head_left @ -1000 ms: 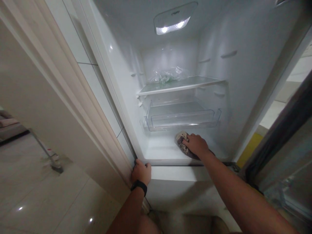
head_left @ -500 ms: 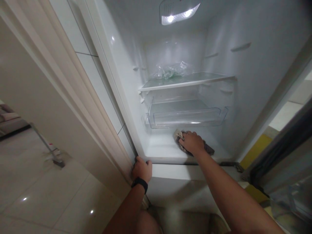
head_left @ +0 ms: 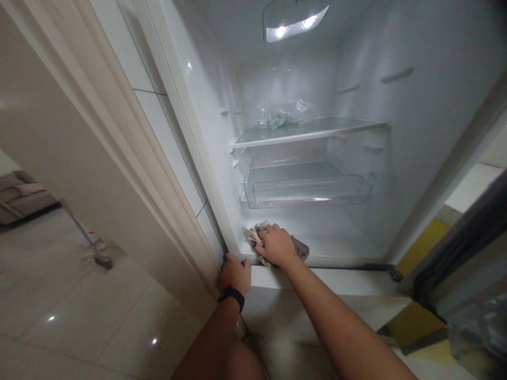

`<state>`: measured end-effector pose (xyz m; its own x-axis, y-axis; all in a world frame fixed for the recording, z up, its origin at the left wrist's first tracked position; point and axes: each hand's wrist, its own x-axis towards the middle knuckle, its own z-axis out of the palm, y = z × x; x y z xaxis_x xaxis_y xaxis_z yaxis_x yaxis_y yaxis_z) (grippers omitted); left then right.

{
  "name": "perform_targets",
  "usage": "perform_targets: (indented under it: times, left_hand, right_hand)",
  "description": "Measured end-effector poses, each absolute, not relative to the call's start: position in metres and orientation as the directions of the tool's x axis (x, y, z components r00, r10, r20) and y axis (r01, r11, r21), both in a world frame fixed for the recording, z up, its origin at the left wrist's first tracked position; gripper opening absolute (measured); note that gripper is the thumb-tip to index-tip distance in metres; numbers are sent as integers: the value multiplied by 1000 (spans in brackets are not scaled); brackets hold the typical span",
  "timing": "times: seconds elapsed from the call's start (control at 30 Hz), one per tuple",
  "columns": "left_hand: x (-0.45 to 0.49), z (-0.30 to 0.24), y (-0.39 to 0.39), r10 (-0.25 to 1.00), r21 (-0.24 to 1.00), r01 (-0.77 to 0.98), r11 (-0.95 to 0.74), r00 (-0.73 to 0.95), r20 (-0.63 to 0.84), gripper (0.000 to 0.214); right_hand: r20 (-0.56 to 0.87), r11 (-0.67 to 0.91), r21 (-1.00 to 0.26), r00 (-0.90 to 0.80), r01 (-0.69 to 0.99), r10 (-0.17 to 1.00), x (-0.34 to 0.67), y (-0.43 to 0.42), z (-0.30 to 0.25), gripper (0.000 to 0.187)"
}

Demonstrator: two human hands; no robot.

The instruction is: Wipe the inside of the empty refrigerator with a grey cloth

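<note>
My right hand (head_left: pixel 278 246) presses a crumpled, patterned grey-and-beige cloth (head_left: pixel 301 248) onto the white floor of an open refrigerator (head_left: pixel 336 237), near its left front corner. The fingers are closed over the cloth, and part of it bunches out to the left. My left hand (head_left: pixel 235 274), with a black band on the wrist, grips the refrigerator's lower left front edge. Its thumb shows on top, while some fingers are hidden at the side. Above my right hand sits a clear plastic drawer (head_left: pixel 309 194).
A glass shelf (head_left: pixel 317 132) higher up bears a crumpled clear plastic bag (head_left: pixel 283 113). A lamp (head_left: pixel 295 27) shines at the top. The door frame (head_left: pixel 130 174) stands close on the left, and the refrigerator door (head_left: pixel 467 248) swings out at the right.
My right hand has slid the cloth leftward along the refrigerator floor, from right of the middle to the left front corner. My left hand keeps its place on the edge. The view has shifted slightly.
</note>
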<state>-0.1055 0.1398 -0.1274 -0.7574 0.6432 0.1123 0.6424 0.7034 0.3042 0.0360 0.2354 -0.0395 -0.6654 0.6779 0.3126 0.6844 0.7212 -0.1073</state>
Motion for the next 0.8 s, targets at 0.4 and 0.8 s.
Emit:
perform_targets:
  times: [0.4, 0.8]
  left_hand:
    - [-104, -121, 137, 653, 309, 639, 704, -754, 72, 39]
    - [-104, -121, 138, 657, 308, 641, 703, -751, 64, 36]
  right_hand:
    - [220, 811, -138, -780, 569, 585, 19, 221, -34, 53]
    - [201, 797, -103, -772, 595, 603, 8, 217, -33, 43]
